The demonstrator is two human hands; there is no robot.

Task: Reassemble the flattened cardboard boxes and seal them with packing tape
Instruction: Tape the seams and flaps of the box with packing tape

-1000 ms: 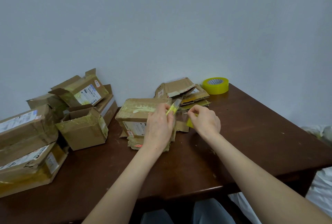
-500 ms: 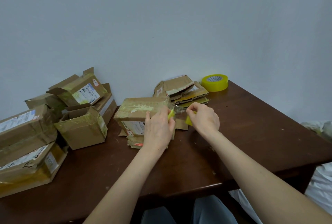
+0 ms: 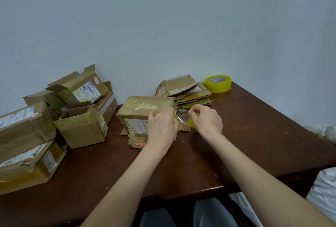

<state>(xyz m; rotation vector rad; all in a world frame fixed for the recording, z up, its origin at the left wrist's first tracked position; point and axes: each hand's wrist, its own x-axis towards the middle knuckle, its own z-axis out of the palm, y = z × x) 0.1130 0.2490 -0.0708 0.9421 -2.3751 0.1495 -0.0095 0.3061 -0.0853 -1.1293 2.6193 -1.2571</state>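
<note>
Sealing step on the box, which sits mid-table, upright, closed top, old tape and a label on its near face. Left hand lies over the box's right end, fingers curled at the top right corner, pinching one end of a strip of tape there. Right hand is just right of the box, thumb and fingers pinched on the strip's other end. The clear strip hangs stretched in the air between the hands, not yet stuck down. There is a yellow bit under the right fingers; can't tell whether it is folded tape or a tool.

To do it well, I'd say: keep the strip taut so it doesn't curl onto itself, anchor the left end on the top first, then lay it down over the right edge and rub flat with the fingers. The cardboard looks worn and soft, so go easy on pressure at the corner.

Tape roll is far right on the table, well apart from the hands. Flattened cardboard is stacked just behind the box. A pile of built boxes sits at left, one of them open-topped.
</note>
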